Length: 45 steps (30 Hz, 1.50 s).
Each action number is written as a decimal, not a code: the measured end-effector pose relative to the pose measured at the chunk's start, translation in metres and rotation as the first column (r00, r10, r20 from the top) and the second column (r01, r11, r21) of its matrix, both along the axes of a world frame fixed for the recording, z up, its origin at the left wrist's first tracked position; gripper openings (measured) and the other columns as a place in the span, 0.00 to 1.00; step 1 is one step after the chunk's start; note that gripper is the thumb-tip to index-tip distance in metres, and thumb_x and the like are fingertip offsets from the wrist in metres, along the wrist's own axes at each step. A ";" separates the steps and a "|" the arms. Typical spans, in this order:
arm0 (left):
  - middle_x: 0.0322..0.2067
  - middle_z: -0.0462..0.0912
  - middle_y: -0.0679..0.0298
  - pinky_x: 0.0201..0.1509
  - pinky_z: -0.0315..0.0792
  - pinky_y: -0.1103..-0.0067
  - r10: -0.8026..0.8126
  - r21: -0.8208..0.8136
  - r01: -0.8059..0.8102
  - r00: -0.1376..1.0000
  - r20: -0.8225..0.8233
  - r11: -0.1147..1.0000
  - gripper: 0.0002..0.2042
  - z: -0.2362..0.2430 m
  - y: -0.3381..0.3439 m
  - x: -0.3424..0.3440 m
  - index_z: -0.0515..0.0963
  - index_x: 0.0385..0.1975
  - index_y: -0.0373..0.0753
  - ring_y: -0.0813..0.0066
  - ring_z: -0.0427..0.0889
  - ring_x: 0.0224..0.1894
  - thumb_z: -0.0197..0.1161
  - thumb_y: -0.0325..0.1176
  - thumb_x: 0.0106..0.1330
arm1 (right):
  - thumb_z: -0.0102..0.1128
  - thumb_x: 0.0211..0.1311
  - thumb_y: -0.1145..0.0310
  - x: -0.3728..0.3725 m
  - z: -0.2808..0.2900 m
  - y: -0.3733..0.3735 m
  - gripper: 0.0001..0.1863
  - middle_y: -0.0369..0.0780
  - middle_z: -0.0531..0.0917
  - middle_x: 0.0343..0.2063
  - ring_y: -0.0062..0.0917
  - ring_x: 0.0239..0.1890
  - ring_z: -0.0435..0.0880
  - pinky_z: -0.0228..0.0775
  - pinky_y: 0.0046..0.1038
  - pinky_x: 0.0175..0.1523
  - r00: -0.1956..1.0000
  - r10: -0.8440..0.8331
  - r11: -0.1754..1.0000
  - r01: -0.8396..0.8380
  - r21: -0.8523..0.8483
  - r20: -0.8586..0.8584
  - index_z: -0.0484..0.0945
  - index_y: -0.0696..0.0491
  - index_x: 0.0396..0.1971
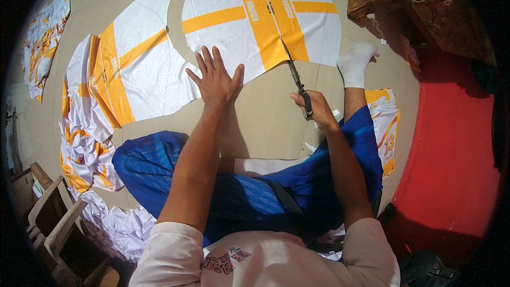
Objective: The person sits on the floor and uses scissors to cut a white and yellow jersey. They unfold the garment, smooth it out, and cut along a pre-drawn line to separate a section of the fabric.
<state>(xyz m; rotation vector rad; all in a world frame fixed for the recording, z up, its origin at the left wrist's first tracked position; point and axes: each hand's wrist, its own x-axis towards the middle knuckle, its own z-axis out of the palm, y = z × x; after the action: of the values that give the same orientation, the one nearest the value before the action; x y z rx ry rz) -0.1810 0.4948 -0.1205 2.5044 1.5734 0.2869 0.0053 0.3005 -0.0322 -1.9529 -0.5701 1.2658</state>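
From my remote seat, the printed sheet (255,18) lay flat on the tan floor (265,122) at about twelve o'clock from the seated person. It was white with broad orange bands crossing it, and its outer edge was cut in a smooth curve. The left hand (215,79) rested palm down with fingers spread on its near edge, pinning it rather than gripping. The right hand (314,109) was closed around the dark handles of a pair of scissors (297,82). The blades pointed toward twelve o'clock and met the sheet's lower edge where the orange bands ended.

I judged the sheet thin, light and limp, with a faintly patterned sheen that suggested it could slide on the smooth floor. It would need holding flat close to the cut line, just beside the blades. Lifting it by a corner would likely let it fold and wrinkle.

A second cut panel (135,69) of the same white and orange lay at ten o'clock. Crumpled offcuts (85,154) trailed down toward eight o'clock. A white sock (355,62) showed at one o'clock, a red mat (451,154) at three, and carved wooden furniture (425,5) at two.
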 end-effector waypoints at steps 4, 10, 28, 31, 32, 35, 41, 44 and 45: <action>0.74 0.43 0.50 0.70 0.27 0.40 0.003 0.002 -0.003 1.000 0.004 1.000 0.47 0.000 -0.001 0.001 0.49 0.72 0.38 0.51 0.37 0.76 0.44 0.68 0.62 | 0.65 0.60 0.48 0.002 -0.007 -0.002 0.23 0.28 0.68 0.13 0.11 0.14 0.63 0.51 0.18 0.19 1.000 0.021 0.999 -0.021 -0.026 0.010 0.69 0.47 0.17; 0.73 0.44 0.49 0.70 0.27 0.41 -0.005 -0.005 0.005 0.999 0.038 1.000 0.46 -0.001 0.002 -0.002 0.50 0.72 0.37 0.51 0.37 0.76 0.47 0.67 0.62 | 0.60 0.61 0.42 0.002 0.015 0.014 0.25 0.31 0.72 0.12 0.13 0.12 0.65 0.50 0.18 0.16 0.997 0.049 0.997 -0.052 -0.057 -0.063 0.71 0.48 0.18; 0.73 0.44 0.50 0.71 0.28 0.41 0.006 -0.018 -0.005 0.999 0.050 1.000 0.45 0.007 0.000 0.000 0.50 0.72 0.35 0.51 0.38 0.76 0.48 0.64 0.62 | 0.68 0.57 0.47 0.000 -0.002 0.018 0.23 0.27 0.68 0.13 0.11 0.12 0.62 0.50 0.18 0.17 0.999 -0.031 0.999 0.031 -0.019 0.006 0.69 0.47 0.16; 0.73 0.44 0.50 0.71 0.29 0.41 0.007 -0.024 -0.006 0.999 0.048 1.000 0.45 0.010 -0.002 0.000 0.51 0.71 0.35 0.51 0.38 0.76 0.48 0.64 0.62 | 0.64 0.58 0.43 0.006 -0.004 0.016 0.25 0.29 0.70 0.12 0.12 0.11 0.64 0.50 0.18 0.16 0.996 -0.010 0.999 0.006 -0.045 -0.087 0.70 0.47 0.16; 0.73 0.44 0.50 0.71 0.28 0.41 0.010 -0.023 -0.009 0.999 0.041 1.000 0.45 0.010 -0.002 0.000 0.50 0.72 0.36 0.51 0.38 0.76 0.47 0.64 0.62 | 0.62 0.59 0.41 0.006 -0.001 0.018 0.26 0.30 0.71 0.12 0.12 0.11 0.65 0.50 0.18 0.16 0.991 -0.004 0.998 -0.004 -0.056 -0.131 0.70 0.47 0.17; 0.74 0.43 0.50 0.71 0.28 0.41 0.012 -0.025 -0.011 1.000 0.029 1.000 0.46 0.009 -0.001 0.000 0.49 0.72 0.36 0.51 0.37 0.76 0.47 0.65 0.62 | 0.58 0.60 0.38 0.004 0.009 0.031 0.27 0.32 0.73 0.12 0.13 0.11 0.68 0.50 0.17 0.14 0.993 -0.011 0.996 0.000 -0.084 -0.121 0.71 0.48 0.18; 0.74 0.42 0.50 0.71 0.27 0.42 -0.001 -0.039 0.002 0.999 0.032 0.999 0.46 0.008 0.000 -0.002 0.49 0.72 0.36 0.52 0.37 0.76 0.46 0.67 0.62 | 0.59 0.60 0.39 0.009 0.004 0.036 0.26 0.31 0.72 0.12 0.13 0.11 0.69 0.50 0.16 0.13 0.995 -0.013 0.996 0.004 -0.088 -0.100 0.70 0.47 0.18; 0.74 0.43 0.50 0.71 0.28 0.41 0.001 -0.028 0.000 0.999 0.036 1.000 0.47 0.007 0.001 -0.003 0.49 0.72 0.36 0.51 0.37 0.76 0.46 0.67 0.62 | 0.62 0.59 0.42 0.003 0.006 0.038 0.25 0.29 0.70 0.12 0.12 0.11 0.67 0.50 0.16 0.14 0.988 -0.088 0.996 0.084 -0.036 -0.125 0.70 0.47 0.18; 0.74 0.43 0.49 0.71 0.28 0.41 0.002 -0.020 -0.002 0.999 0.033 1.000 0.47 0.006 0.001 -0.003 0.49 0.72 0.36 0.51 0.37 0.76 0.46 0.67 0.62 | 0.64 0.59 0.43 0.003 0.004 0.037 0.24 0.29 0.70 0.12 0.12 0.11 0.66 0.50 0.17 0.14 0.990 -0.092 0.996 0.090 -0.020 -0.106 0.70 0.47 0.18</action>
<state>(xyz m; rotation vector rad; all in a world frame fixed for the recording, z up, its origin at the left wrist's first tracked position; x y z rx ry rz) -0.1839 0.4954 -0.1142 2.4703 1.5586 0.3096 0.0085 0.3378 -0.0278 -1.8885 -0.4142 1.3114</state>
